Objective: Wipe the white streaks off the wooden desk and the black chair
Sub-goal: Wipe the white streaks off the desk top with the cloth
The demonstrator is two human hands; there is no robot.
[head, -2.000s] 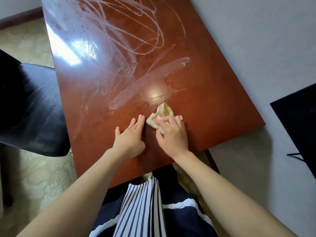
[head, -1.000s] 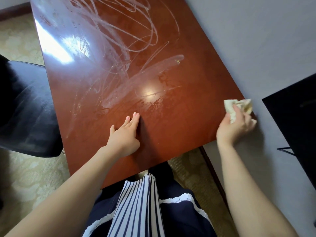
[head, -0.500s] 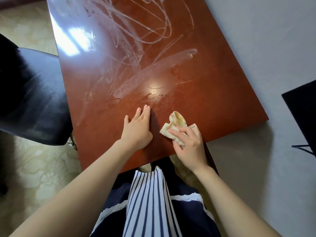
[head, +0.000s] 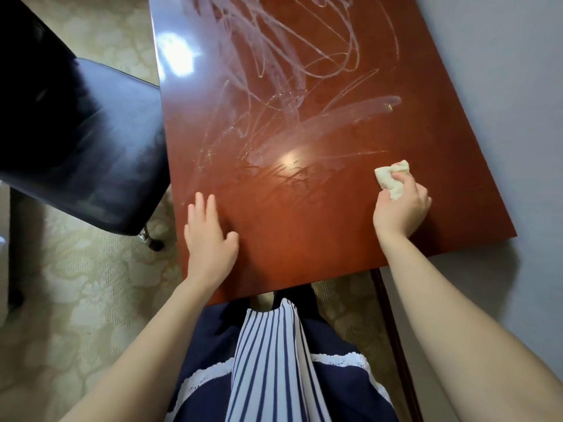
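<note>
Soft daylight, glare patches on glossy desk (head: 335,226), wide-angle edge distortion

My left hand (head: 210,239) lies flat on the counter (head: 304,239) at lower centre of the frame, fingers (head: 202,205) straight and close together, thumb spread. Right of centre, my right hand (head: 402,208) curls round a cloth (head: 388,178). Both forearms (head: 432,300) are bare and reach forward.

No text, label, brand, number or sign can be read. The white streaks (head: 289,56) on the wooden desk (head: 335,233) are loose loops and smears; they form no legible letter or numeral
</note>
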